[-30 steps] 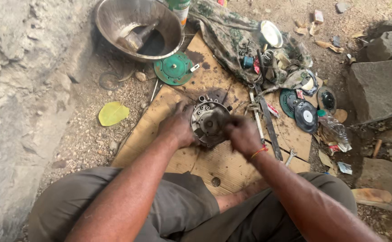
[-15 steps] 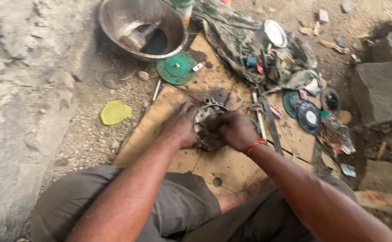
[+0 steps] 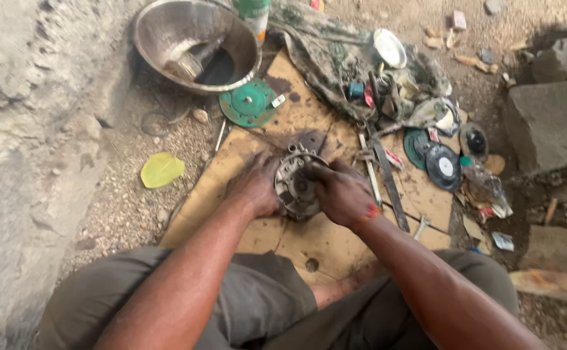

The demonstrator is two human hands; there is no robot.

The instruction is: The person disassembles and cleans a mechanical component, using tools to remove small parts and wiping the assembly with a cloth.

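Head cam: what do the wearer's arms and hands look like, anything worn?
Both forearms are bare, no sleeves or gloves in view. The left hand and right hand look smeared with dark grime. A thin red-orange band circles the right wrist. No watch or rings visible.

Single head cam, looks steeply down, close over lap, cardboard sheet (image 3: 335,240) mid-frame

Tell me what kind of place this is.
Probably an outdoor, makeshift repair spot on bare ground. Flattened cardboard serves as the work mat on gravel, both hands grip a greasy round metal part, and a metal bowl and loose discs lie around.
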